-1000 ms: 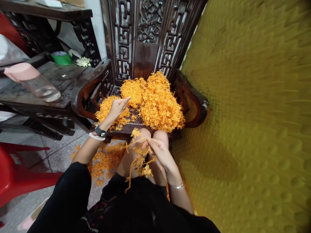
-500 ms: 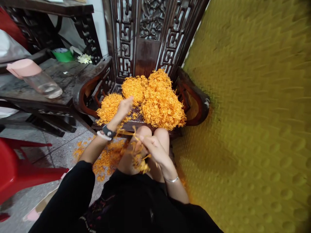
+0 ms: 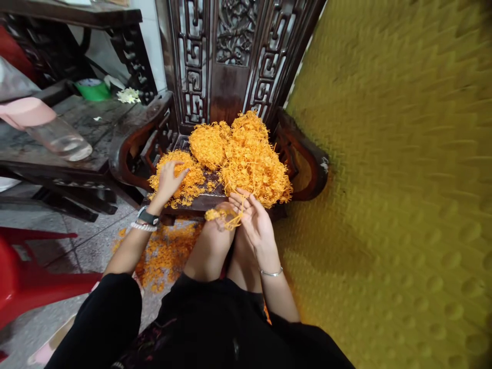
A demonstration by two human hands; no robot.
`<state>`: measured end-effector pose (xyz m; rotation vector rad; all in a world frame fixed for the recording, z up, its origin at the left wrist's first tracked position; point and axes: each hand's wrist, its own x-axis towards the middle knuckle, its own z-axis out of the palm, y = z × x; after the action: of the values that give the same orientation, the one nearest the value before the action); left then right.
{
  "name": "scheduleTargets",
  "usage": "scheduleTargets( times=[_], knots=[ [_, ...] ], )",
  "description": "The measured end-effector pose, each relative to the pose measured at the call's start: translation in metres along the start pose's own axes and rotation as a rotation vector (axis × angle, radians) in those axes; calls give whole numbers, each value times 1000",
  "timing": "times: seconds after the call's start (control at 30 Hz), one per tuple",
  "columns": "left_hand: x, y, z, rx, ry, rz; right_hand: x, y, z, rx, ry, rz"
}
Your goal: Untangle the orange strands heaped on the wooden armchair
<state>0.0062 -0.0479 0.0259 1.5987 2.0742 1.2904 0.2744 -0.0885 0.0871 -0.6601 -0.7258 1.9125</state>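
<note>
The carved chair (image 3: 230, 84) is dark, glossy wood. Heaped orange flowers (image 3: 253, 169) on its seat look matt and frilly-rough; the thin sprig (image 3: 212, 215) in front of it is matt too. Left of the chair, the wooden table (image 3: 102, 136) is dull and worn, the bottle (image 3: 63, 139) smooth and clear under a satin pink lid (image 3: 31, 111), the stool (image 3: 8, 271) smooth, glossy red plastic. The yellow sheet (image 3: 384, 154) right of the chair is dimpled with low sheen; in front, the bracelet (image 3: 271, 273) is shiny metal, the clothing (image 3: 215, 328) matt black cloth.
</note>
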Motion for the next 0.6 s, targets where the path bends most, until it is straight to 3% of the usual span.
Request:
scheduleTargets(
  times=[0.1, 0.2, 0.27, 0.37, 0.43, 0.53, 0.6],
  knots=[
    [-31, 56, -14, -472, -180, 71, 1, 2, 8, 64, -12, -16],
    [-76, 103, -24, -700, -382, 67, 1, 1, 13, 124, 9, -38],
    [-105, 120, -20, -800, -542, 51, 2, 0, 14, 156, 53, -55],
    [-134, 129, 4, -976, -729, -77, 3, -3, 12, 131, 122, -123],
    [-143, 129, 25, -1101, -687, -205, 3, -5, 9, 74, 137, -208],
    [-145, 128, 49, -1184, -436, -286, -2, -5, 0, -13, 96, -305],
    [-145, 127, 56, -1226, -353, -378, -7, -3, -7, -61, 9, -335]
  ],
)
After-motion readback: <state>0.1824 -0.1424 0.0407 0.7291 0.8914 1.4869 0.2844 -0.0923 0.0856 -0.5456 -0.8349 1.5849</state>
